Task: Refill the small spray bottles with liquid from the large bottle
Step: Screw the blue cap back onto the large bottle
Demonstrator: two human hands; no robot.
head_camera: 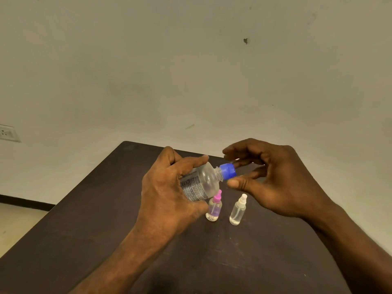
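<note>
The left hand (167, 187) is gripping the large bottle (199, 183) above the dark surface (89, 240), its fingers curling round the clear, labelled body while the thumb is lying along the upper shoulder; the bottle is lying nearly on its side, its neck pointing away from those fingers toward the right hand (273, 179). The blue cap (228, 171) is sitting on that neck, and the right hand's fingers are closing in around it — the thumb is reaching just under the cap and a fingertip (238, 162) is meeting its far end, while the other fingers are arching loosely above, apart from one another. Whether the cap is being pinched firmly or only touched cannot be told. Just below the left hand's fingers, the small spray bottle with the pink top (214, 207) is standing upright on the surface, its nozzle partly overlapping the underside of the large bottle in this view. Beside it, below the right thumb, the small spray bottle with the white top (238, 210) is standing upright too — both are clear, each showing a little liquid at the bottom. On the wall to the far left of the hands, a socket plate (7, 133) is showing.
</note>
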